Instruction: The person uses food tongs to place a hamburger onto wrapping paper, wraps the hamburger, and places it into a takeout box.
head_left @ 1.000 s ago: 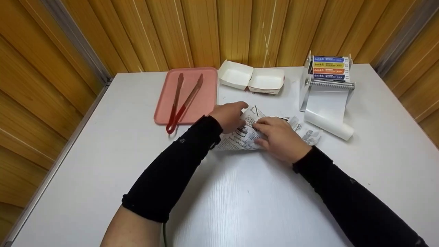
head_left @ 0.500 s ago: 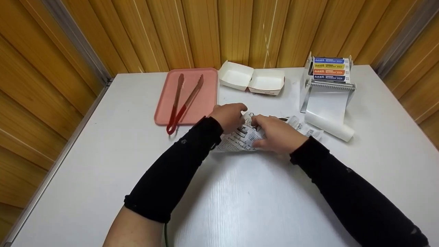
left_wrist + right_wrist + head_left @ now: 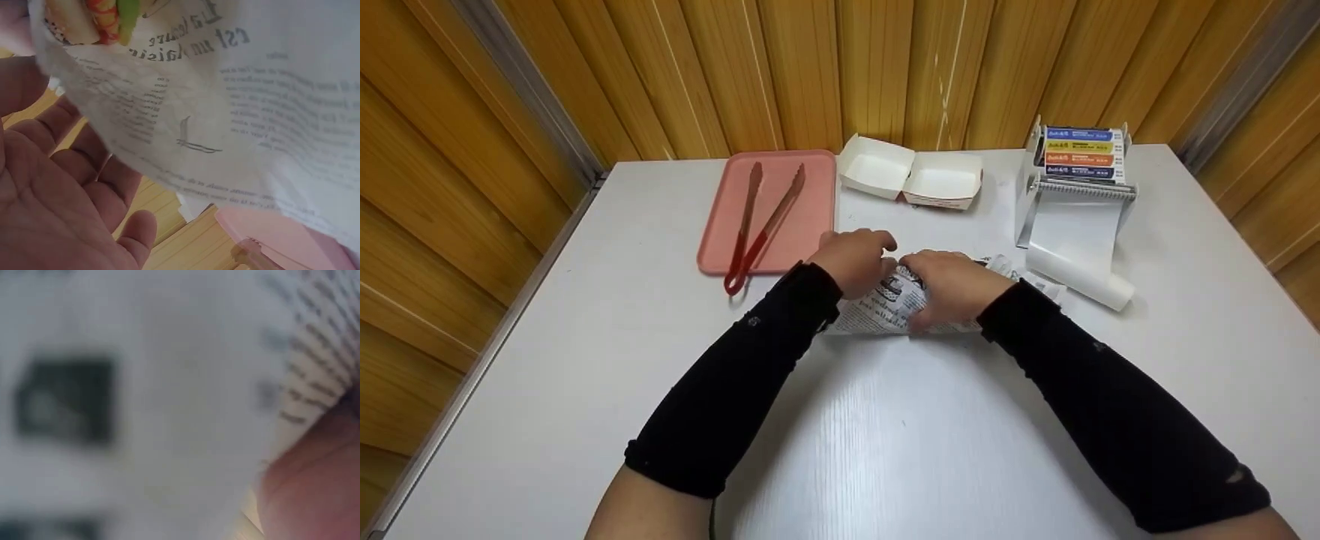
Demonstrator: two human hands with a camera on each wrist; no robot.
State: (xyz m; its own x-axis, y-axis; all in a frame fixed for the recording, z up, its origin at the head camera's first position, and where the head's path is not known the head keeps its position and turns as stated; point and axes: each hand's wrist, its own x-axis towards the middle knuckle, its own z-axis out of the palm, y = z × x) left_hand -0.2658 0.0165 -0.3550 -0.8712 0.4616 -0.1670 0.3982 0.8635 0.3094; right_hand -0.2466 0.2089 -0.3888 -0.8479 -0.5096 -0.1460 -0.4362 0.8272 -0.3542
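Observation:
A sheet of newsprint-style wrapping paper [image 3: 877,315] lies folded at the middle of the table. My left hand [image 3: 851,262] pinches its far left side; in the left wrist view that thumb [image 3: 22,84] sits at the paper's edge, the other fingers loosely bent. My right hand [image 3: 956,285] grips the paper from the right, thumb on the near side and fingers over the fold. Beside the edge in the left wrist view shows a sesame bun [image 3: 73,22] with a red-orange filling and green leaf, mostly hidden by paper. Blurred print fills the right wrist view.
A pink tray [image 3: 716,225] at the back left carries red-handled tongs [image 3: 742,262]. Behind my hands stands an opened white carton [image 3: 941,180]. At the back right, a label dispenser [image 3: 1080,172] has a white roll end [image 3: 1080,277] reaching toward the paper.
My right hand has moved left, toward my left hand. The paper's upright far corner has folded down under its fingers. My left hand stays almost in place.

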